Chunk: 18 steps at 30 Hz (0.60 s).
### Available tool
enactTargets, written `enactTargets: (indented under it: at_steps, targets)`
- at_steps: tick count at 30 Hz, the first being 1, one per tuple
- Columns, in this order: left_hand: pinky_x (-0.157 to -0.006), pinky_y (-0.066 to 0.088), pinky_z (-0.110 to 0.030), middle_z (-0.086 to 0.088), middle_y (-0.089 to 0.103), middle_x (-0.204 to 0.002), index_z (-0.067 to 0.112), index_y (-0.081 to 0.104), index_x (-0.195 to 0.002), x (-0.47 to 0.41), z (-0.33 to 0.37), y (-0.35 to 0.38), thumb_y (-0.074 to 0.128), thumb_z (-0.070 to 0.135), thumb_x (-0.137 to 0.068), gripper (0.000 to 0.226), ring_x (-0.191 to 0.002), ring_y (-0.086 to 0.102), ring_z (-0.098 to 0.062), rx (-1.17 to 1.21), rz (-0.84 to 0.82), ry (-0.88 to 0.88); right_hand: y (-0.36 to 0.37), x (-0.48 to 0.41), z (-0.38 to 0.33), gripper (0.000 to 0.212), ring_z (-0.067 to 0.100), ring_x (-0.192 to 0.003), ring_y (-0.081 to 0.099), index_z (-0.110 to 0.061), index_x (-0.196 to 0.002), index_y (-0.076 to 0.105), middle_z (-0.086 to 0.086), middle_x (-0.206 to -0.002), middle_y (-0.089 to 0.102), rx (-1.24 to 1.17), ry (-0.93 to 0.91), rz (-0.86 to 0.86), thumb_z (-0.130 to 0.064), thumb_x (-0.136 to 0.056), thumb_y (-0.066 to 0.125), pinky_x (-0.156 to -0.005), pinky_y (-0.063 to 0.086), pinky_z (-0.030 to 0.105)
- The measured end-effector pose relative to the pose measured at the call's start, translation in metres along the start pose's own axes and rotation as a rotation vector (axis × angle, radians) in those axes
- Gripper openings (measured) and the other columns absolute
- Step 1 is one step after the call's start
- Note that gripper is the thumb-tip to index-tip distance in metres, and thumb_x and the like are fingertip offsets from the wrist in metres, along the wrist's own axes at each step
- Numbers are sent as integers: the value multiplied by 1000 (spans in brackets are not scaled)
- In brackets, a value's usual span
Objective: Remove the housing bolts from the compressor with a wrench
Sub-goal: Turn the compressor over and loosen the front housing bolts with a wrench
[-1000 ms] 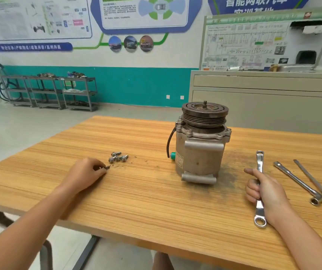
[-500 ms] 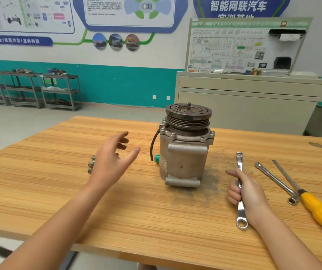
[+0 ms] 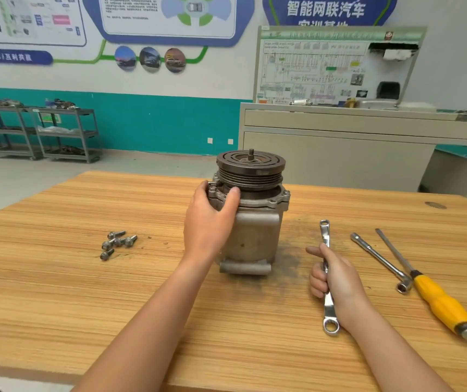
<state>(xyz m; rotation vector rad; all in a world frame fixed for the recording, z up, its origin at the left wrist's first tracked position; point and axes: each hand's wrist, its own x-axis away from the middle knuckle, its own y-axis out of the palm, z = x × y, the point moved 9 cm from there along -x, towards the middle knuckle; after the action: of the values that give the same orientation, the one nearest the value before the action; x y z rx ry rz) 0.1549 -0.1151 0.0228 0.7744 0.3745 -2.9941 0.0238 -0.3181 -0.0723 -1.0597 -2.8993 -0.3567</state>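
- The compressor point(image 3: 250, 219) is gripped at its upper flange by the left hand point(image 3: 209, 219). The thumb is laid across the flange front and the other fingers are wrapped round its left side.
- One seated flange bolt point(image 3: 212, 189) is caught right between that thumb and those fingers. A second bolt head point(image 3: 286, 193) is spotted on the flange corner, well to the right of the thumb.
- Loose bolts point(image 3: 117, 243) are clustered on the wooden table point(image 3: 57, 292), well to the left of the left-hand fingers. About five can be counted.
- The job is judged partly done: several bolts are out and at least two are left in the housing. The far side cannot be checked.
- The ring wrench point(image 3: 330, 321) is clenched at mid-shank by the right hand point(image 3: 336, 278), with the fingers curled round it and the thumb stuck out leftward. It is not yet applied to any bolt, and the compressor is found up and to the left of these fingers, apart from them.
- The compressor is stood upright with its long axis vertical. The grooved pulley point(image 3: 250, 168) is carried on top and the shaft stub is pointed straight up.
- The wrench's long axis is run away from the person, with one ring end beyond the thumb and the other behind the wrist.
- A socket bar point(image 3: 379, 260) and a yellow-handled screwdriver point(image 3: 441, 304) are left untouched to the right of the right-hand fingers.
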Motion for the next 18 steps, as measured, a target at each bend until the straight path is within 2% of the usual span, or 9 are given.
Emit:
enactTargets:
  at_steps: [7,9,11,13,15,16,18]
  targets:
    - [-93,32,-20,-6,55,-132,7,46,-136,-6,8,-6,59,36,-87,58,-111,46,-8,-11,16,88,0,-1,1,24,9,-29,25,-9,-95,55,-5,-37,28,-6,5,0,-24,-99,36,-32,23,17]
    - [-100,39,-31,-9,55,-133,6,46,-137,-11,6,-3,60,32,-88,57,-117,50,-15,36,-35,67,-1,0,3,23,9,-30,25,-9,-97,55,-5,-38,29,-28,15,-4,-19,-97,35,-32,23,18]
    - [-93,49,-42,-9,59,-126,7,46,-137,-17,3,4,59,29,-89,54,-111,57,-25,83,-126,39,-1,0,3,24,9,-30,24,-10,-97,56,-4,-38,29,-49,20,-12,-14,-95,33,-32,23,17]
    - [-79,54,-25,0,65,-110,9,51,-132,-24,2,14,56,24,-91,44,-95,63,-14,151,-238,23,1,1,3,24,9,-29,25,-10,-98,55,-4,-38,30,-46,9,-33,-11,-95,31,-33,22,16]
    - [-73,49,-11,7,67,-103,12,59,-124,-29,1,27,52,17,-92,33,-90,63,0,207,-351,2,5,2,2,23,9,-28,27,-13,-97,54,-4,-37,31,-8,-9,-59,-11,-98,31,-33,24,16]
    - [-72,48,-9,8,67,-103,15,61,-119,-31,1,33,51,15,-93,29,-90,62,3,228,-394,-12,6,3,2,22,10,-29,29,-16,-98,54,-4,-37,32,24,-19,-71,-14,-99,32,-33,25,17]
    - [-74,47,-10,8,68,-104,21,63,-111,-34,0,40,49,13,-92,25,-96,62,-1,256,-440,-36,7,6,1,21,12,-30,34,-24,-100,55,-3,-39,35,81,-33,-88,-20,-100,34,-34,31,19]
